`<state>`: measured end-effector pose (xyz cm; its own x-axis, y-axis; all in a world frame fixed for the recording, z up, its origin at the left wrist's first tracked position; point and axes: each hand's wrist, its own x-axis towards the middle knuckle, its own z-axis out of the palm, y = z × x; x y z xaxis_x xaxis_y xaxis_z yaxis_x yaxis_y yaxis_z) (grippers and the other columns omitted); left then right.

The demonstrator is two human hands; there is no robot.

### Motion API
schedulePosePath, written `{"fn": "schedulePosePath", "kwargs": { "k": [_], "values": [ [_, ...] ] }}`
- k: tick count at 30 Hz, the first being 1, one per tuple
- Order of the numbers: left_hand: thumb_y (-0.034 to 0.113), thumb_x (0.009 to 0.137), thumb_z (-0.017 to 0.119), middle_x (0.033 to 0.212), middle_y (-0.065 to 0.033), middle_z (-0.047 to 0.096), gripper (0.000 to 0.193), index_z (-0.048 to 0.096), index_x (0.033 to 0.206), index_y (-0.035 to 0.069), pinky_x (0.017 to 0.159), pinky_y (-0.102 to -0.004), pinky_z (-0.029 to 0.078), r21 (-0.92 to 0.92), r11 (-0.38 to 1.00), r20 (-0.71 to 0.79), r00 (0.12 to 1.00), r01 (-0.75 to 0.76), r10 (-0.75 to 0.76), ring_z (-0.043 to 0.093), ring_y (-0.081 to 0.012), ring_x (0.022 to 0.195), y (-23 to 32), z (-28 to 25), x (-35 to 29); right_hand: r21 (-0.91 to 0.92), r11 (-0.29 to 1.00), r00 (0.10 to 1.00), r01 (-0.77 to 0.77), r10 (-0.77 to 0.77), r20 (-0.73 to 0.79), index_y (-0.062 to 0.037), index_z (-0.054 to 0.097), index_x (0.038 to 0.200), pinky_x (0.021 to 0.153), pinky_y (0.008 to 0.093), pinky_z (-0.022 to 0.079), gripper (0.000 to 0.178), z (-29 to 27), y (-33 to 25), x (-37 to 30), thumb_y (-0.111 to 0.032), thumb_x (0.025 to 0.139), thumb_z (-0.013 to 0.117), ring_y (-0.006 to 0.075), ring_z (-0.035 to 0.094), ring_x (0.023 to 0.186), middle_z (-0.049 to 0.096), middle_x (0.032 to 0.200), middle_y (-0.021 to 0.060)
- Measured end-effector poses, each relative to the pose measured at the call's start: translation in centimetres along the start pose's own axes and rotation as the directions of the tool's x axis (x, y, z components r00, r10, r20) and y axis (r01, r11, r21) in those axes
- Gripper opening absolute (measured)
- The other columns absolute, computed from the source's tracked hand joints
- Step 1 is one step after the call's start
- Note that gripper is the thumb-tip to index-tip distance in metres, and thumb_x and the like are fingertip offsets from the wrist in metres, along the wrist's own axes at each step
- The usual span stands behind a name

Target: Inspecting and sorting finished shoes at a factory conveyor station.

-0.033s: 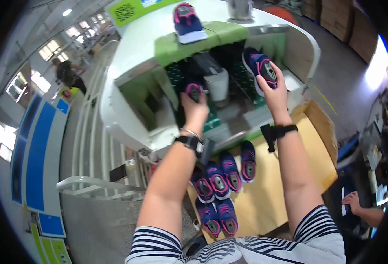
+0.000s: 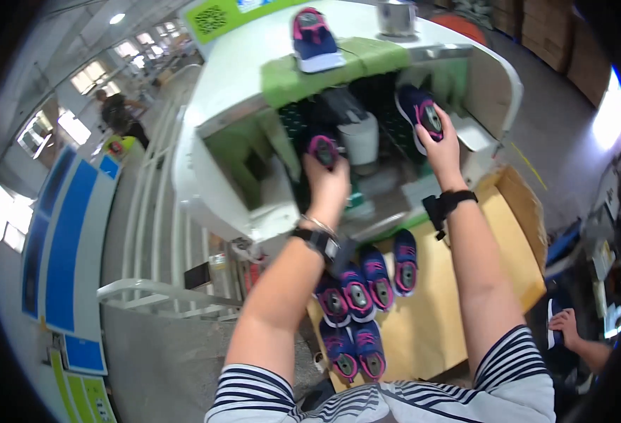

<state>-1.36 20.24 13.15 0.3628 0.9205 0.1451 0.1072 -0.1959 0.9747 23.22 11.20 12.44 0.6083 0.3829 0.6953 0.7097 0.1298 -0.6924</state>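
My left hand [image 2: 329, 180] is closed around the heel end of a navy and pink shoe [image 2: 322, 149] inside the machine's dark opening; the shoe's front is lost in shadow. My right hand [image 2: 441, 144] grips the heel of another navy shoe [image 2: 417, 106] with pink trim, at the right side of the same opening. A dark, hard insert fills that shoe's collar. Between the two shoes a pale, rounded block [image 2: 359, 141] stands in the machine. One more such shoe [image 2: 313, 42] rests on the green cloth [image 2: 367, 60] over the machine's top edge.
Several matching shoes [image 2: 358, 299] lie in rows on a brown cardboard surface [image 2: 430, 317] below the machine [image 2: 219, 92]. A metal cup [image 2: 397, 19] stands on top. White rails [image 2: 159, 183] run along the left. At lower right, another person's hand [image 2: 564, 324] holds a shoe.
The machine and shoes sit slightly farther right in the picture. My left hand shifts right with them; my right hand hardly moves in the picture. Both keep their shoes.
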Motion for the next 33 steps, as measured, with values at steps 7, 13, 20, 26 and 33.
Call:
{"fn": "schedulePosePath", "kwargs": {
  "k": [7,13,20,26,33],
  "values": [
    [0.027,0.093,0.067,0.164,-0.028,0.012,0.079,0.027,0.157,0.004,0.12,-0.0565,0.019,0.482,0.757,0.477,0.857,-0.442,0.196,0.018,-0.0445,0.152,-2.4,-1.4,-22.0,-0.355,0.932,0.993,-0.075,0.039,-0.109,-0.0041,0.052,0.141,0.106,0.0469,0.041,0.064,1.8,3.8,-2.9,-0.018,0.082,0.072,0.0407,0.052,0.125,0.056,0.132,0.0247],
    [0.046,0.09,0.066,0.162,-0.0191,0.028,0.074,0.043,0.152,0.014,0.118,-0.0625,0.015,0.6,0.562,0.693,0.721,-0.57,-0.009,0.024,-0.0383,0.151,-10.8,-6.0,-33.3,0.241,0.969,0.854,-0.056,-0.079,0.515,-0.0063,0.066,0.114,0.108,0.0451,0.041,0.032,-2.4,-12.1,-21.9,-0.01,0.082,0.068,0.0366,0.052,0.125,0.058,0.129,0.0178],
    [0.045,0.088,0.067,0.148,-0.0156,0.048,0.056,0.063,0.128,0.006,0.112,-0.0558,0.031,0.607,0.505,0.668,0.738,-0.613,0.093,0.04,-0.0345,0.14,-11.7,-4.5,-34.4,0.068,0.99,0.781,-0.12,0.052,0.623,-0.003,0.062,0.122,0.107,0.0457,0.042,0.041,-9.9,-9.7,-30.2,-0.015,0.084,0.072,0.0367,0.053,0.123,0.059,0.128,0.0176],
    [0.038,0.085,0.071,0.136,-0.0132,0.061,0.044,0.07,0.113,0.005,0.1,-0.044,0.043,0.558,0.56,0.628,0.753,-0.612,0.197,0.056,-0.0313,0.125,-12.2,-3.9,-35.3,-0.244,0.566,0.605,-0.787,0.786,-0.127,0.0049,0.034,0.145,0.112,0.0473,0.038,0.106,-9.7,3.6,-27.4,-0.046,0.069,0.086,0.0412,0.048,0.131,0.05,0.139,0.028],
    [0.04,0.084,0.072,0.13,-0.0137,0.065,0.044,0.07,0.11,0.004,0.088,-0.0395,0.047,0.561,0.593,0.581,0.785,-0.578,0.215,0.064,-0.0264,0.11,-11.6,-4.1,-34.4,-0.568,0.243,0.377,-0.786,0.917,-0.13,-0.0144,0.012,0.16,0.113,0.0508,0.038,0.125,-7.9,5.0,-23.0,-0.051,0.065,0.086,0.0435,0.044,0.136,0.04,0.148,0.0279]
  ]
}}
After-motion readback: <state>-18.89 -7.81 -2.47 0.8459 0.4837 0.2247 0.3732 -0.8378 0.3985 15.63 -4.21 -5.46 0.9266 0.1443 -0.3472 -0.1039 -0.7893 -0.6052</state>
